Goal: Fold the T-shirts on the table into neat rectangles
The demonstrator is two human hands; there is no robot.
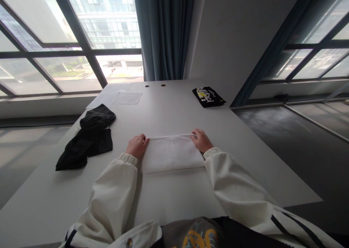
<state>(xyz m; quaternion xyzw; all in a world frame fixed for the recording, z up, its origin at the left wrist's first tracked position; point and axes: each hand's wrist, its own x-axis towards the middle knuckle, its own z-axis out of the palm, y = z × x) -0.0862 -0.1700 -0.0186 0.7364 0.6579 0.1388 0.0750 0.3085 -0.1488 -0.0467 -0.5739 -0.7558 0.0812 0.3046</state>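
Note:
A white cloth, folded into a wide rectangle, lies on the white table in front of me. My left hand is closed on its far left corner, thumb and fingers pinching the edge. At the far right corner, my right hand pinches the same edge. Between the two hands that far edge runs nearly straight and looks slightly raised. The cloth's near edge rests on the tabletop. What kind of garment or cloth it is does not show.
A crumpled black garment lies at the left. Paper sheets are at the back left. A folded black garment with white and yellow print sits at the back right. Two round holes pierce the far tabletop, before a blue curtain.

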